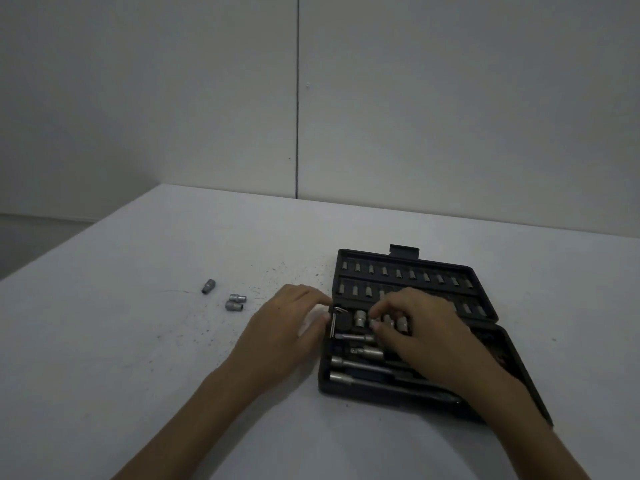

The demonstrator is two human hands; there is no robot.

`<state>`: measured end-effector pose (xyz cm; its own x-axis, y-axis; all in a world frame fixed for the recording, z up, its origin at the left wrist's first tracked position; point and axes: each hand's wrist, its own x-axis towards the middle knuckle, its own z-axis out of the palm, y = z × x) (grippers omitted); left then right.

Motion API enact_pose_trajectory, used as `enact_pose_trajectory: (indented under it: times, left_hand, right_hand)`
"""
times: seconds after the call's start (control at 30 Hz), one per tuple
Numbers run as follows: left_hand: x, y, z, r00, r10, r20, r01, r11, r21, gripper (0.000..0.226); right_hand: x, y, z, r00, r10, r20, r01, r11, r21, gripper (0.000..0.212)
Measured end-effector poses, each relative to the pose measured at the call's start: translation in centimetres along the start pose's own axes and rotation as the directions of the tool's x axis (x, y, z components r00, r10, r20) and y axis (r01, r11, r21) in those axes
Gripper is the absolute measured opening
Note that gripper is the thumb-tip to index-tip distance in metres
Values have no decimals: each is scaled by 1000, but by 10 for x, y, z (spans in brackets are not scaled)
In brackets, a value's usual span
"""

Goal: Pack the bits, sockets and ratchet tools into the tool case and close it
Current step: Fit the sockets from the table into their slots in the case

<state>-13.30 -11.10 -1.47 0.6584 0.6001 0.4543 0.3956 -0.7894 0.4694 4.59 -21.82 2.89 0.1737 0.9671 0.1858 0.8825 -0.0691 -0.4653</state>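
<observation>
We see the black tool case (408, 327) open, bits in rows; our right grip (415, 330) pinches a socket (374, 323), left grip (287, 323) spread against its edge.

A black tool case (408, 327) lies open near the right edge of the white table (173, 341). The left hand (280, 327) touches the case's left rim. The right hand (415, 327) reaches into the socket row (360, 318), fingers curled there. Three loose sockets (228, 296) lie toward the table's left edge.
</observation>
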Motion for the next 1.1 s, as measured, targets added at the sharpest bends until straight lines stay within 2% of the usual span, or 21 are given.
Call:
enact_pose_trajectory:
  times: [0.1, 0.27, 0.37, 0.53, 0.77, 1.1]
  left_hand:
    - [-11, -18, -12, 995, -82, -54, 84, 996, 41, 46]
    - [-20, -43, -30, 977, -178, -120, 194, 972, 135, 30]
    - [-26, -54, -33, 963, -208, -170, 237, 956, 175, 12]
    - [-26, -64, -30, 946, -257, -198, 289, 945, 153, 10]
    - [-29, -62, -29, 931, -263, -253, 292, 952, 86, 11]
    - [-30, -54, -32, 933, -224, -281, 247, 968, 48, 13]
  right_hand:
    - [8, -19, 14, 998, -57, 19, 57, 998, 3, 10]
    - [18, -34, 38, 994, -107, 18, 107, 994, 10, 17]
    - [19, -35, 52, 992, -124, -6, 124, 992, -4, 19]
    - [17, -34, 63, 989, -137, -56, 135, 990, -43, 19]
    - [16, -35, 69, 986, -138, -91, 133, 989, -61, 33]
    - [15, -36, 69, 984, -145, -99, 138, 988, -72, 34]
